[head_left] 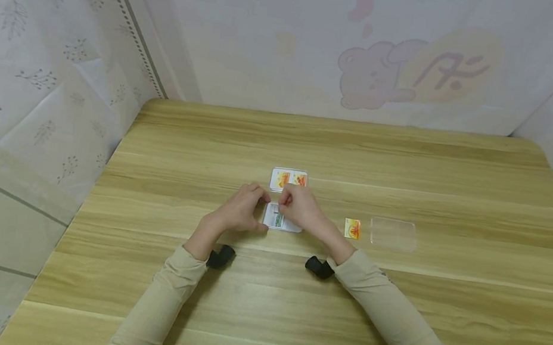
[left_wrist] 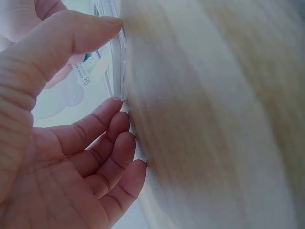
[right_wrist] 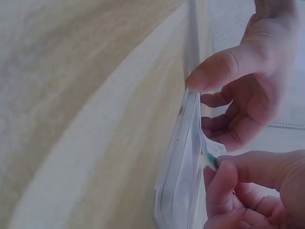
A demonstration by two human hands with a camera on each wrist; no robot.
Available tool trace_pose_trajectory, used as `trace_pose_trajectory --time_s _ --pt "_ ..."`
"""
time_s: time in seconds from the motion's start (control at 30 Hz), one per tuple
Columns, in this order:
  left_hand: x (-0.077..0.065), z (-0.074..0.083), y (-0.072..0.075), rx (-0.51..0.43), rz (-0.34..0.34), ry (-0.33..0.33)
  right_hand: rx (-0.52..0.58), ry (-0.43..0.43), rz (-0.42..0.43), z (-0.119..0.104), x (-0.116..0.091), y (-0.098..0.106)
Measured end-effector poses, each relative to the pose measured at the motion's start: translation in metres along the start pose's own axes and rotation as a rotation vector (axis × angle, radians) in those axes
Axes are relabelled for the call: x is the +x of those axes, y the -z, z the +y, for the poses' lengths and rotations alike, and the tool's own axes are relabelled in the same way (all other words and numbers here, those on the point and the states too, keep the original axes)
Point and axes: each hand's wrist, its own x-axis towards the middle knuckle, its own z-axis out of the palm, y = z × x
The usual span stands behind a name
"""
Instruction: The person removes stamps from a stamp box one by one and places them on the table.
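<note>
A small clear plastic case (head_left: 292, 227) lies on the table between both hands. My left hand (head_left: 242, 210) grips its left end, thumb on the near edge and a fingertip on the far one; the other fingers curl beside it. A postage stamp (right_wrist: 213, 147) with a toothed edge, a green patch and a printed "80" rises at an angle from the case. Thumb and forefinger of my right hand (head_left: 303, 208) pinch it, hiding part of it. In the left wrist view, the case edge (left_wrist: 119, 67) sits between left thumb and forefinger.
Just behind lies a second clear case (head_left: 273, 179) with two orange-and-yellow stamps (head_left: 282, 179). To the right are a loose orange-and-yellow stamp (head_left: 351, 228) and a transparent plastic lid (head_left: 393, 233). Black wrist devices (head_left: 221, 257) show below both hands. The wooden table (head_left: 256, 302) meets curtains behind.
</note>
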Motion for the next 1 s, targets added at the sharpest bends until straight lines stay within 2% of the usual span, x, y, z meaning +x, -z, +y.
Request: trace_pose_trajectory --time_s 0.2,0.47,0.83,1.0 --pt "0.0 0.0 0.001 0.005 0.011 -0.012 0.174 -0.096 -0.002 0.002 0.0 0.004" --pt "0.0 -0.001 0.0 0.001 0.013 -0.026 0.234 -0.18 -0.016 0.003 -0.002 0.008" --pt "0.001 0.0 0.0 0.003 0.01 -0.018 0.34 -0.208 -0.008 0.005 -0.007 0.014" --pt "0.001 -0.001 0.0 0.0 0.005 -0.01 0.407 -0.251 -0.01 0.005 -0.009 0.015"
